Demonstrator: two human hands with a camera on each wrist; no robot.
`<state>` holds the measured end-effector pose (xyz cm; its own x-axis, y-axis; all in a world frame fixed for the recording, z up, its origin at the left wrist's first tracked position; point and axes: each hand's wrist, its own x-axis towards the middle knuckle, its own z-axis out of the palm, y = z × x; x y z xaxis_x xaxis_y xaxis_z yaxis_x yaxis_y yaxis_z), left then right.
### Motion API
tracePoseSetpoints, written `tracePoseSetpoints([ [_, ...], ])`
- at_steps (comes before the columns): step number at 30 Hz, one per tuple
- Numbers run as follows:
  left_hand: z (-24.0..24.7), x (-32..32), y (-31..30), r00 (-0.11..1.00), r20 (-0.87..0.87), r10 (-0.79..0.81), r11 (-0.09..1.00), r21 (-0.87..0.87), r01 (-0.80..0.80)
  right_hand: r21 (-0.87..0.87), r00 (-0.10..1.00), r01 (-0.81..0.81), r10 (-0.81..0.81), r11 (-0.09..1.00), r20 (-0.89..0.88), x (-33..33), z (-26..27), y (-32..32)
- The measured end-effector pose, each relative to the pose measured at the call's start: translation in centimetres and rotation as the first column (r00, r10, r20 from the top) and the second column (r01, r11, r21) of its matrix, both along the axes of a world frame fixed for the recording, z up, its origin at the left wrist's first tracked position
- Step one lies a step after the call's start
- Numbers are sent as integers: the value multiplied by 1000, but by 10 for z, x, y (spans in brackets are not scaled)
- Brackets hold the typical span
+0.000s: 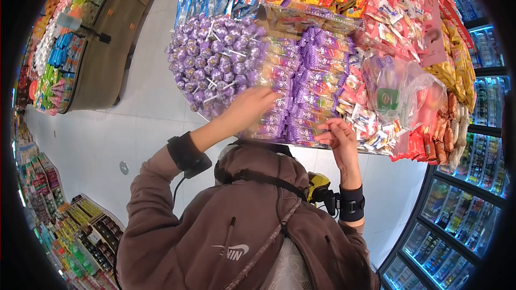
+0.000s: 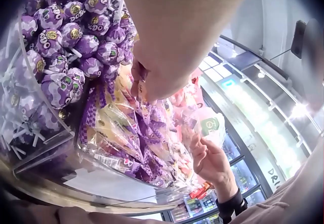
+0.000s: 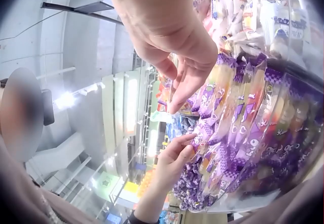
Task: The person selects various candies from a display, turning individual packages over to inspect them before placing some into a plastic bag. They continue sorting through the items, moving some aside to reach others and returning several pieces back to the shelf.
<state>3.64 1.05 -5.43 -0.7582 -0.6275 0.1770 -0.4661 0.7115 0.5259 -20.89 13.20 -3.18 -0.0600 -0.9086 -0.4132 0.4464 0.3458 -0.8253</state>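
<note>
A heap of long purple-and-yellow candy packets (image 1: pixel 314 83) (image 2: pixel 126 133) (image 3: pixel 253 118) fills a clear display bin at chest height. My left hand (image 1: pixel 257 103) (image 2: pixel 147 80) reaches into the heap's left side. In the right wrist view its fingers (image 3: pixel 178 150) pinch the top edge of one purple packet. My right hand (image 1: pixel 334 131) (image 3: pixel 185 75) hovers at the heap's lower right edge with its fingers loosely bent, touching the packets and holding nothing; it also shows in the left wrist view (image 2: pixel 207 158). Purple wrapped lollipops (image 1: pixel 215 59) (image 2: pixel 66 47) are piled just left of the packets.
Red, pink and orange sweets (image 1: pixel 387 16) crowd the display to the right, with a clear plastic bag (image 1: pixel 400 88) hanging among them. Drink coolers (image 1: pixel 462 204) line the right side. A second candy stand (image 1: pixel 59 53) is across the pale floor (image 1: pixel 134 118) on the left.
</note>
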Motion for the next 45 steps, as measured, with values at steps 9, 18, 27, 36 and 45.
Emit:
tracePoseSetpoints([
  [9, -10, 0, 0, 999, 35, -28, 996, -87, 31, -4, 1000, -9, 9, 1000, -4, 0, -4, 1],
  [18, -9, 1, 1, 998, 53, -19, 994, -110, 24, -9, 1000, -15, 15, 1000, 13, 3, -1, 0],
  [27, -8, 0, 5, 994, 27, -108, 965, -239, 111, -10, 1000, -1, 1, 1000, 3, 3, -1, 1],
  [36, -12, 0, 7, 991, 60, -123, 942, -306, 136, -6, 1000, 2, -2, 1000, 1, 4, -2, 0],
  [45, -11, 4, 7, 991, 63, -121, 940, -315, 135, -3, 1000, -17, 17, 1000, 21, 4, -3, -3],
])
